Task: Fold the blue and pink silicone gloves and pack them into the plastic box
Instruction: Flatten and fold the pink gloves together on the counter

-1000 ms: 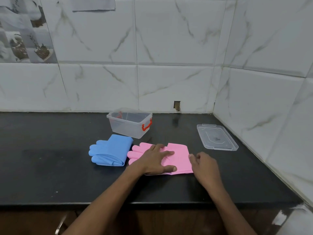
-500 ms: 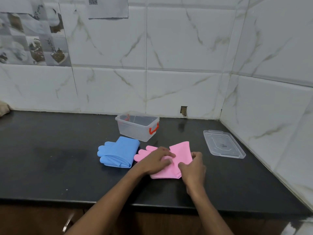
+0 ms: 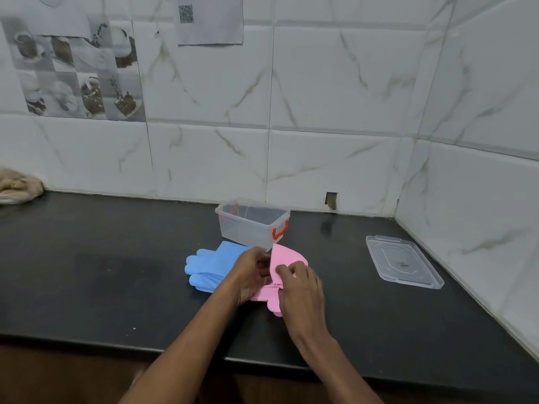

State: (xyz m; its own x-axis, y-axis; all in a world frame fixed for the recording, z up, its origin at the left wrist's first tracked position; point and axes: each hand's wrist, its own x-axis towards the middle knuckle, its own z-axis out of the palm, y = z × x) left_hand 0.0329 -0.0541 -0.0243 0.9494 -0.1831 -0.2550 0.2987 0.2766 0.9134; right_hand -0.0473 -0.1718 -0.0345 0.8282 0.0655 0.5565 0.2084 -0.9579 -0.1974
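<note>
1. Folding the soft pink silicone gloves (image 3: 287, 256) at this step, on the black stone counter (image 3: 102, 272), just in front of the clear plastic box with red handles (image 3: 245, 233).
2. Pinching the raised pink flap with the left hand (image 3: 250, 275), fingers curled on it; gripping the near fold with the right hand (image 3: 300, 290), fingers bent over it.
3. Apparently done with the folded blue silicone gloves (image 3: 213, 263), lying just left of the pink pair.
4. Next, by judgement: pressing the flap flat, then lifting each bundle into the open box, held firmly against springing apart.
5. Leaving the clear flat plastic lid (image 3: 404, 262), well apart on the right, for last.
6. Reading nothing: only a QR code on the white paper sheet (image 3: 210, 18) on the wall, its print too blurred; no brand visible elsewhere.
</note>
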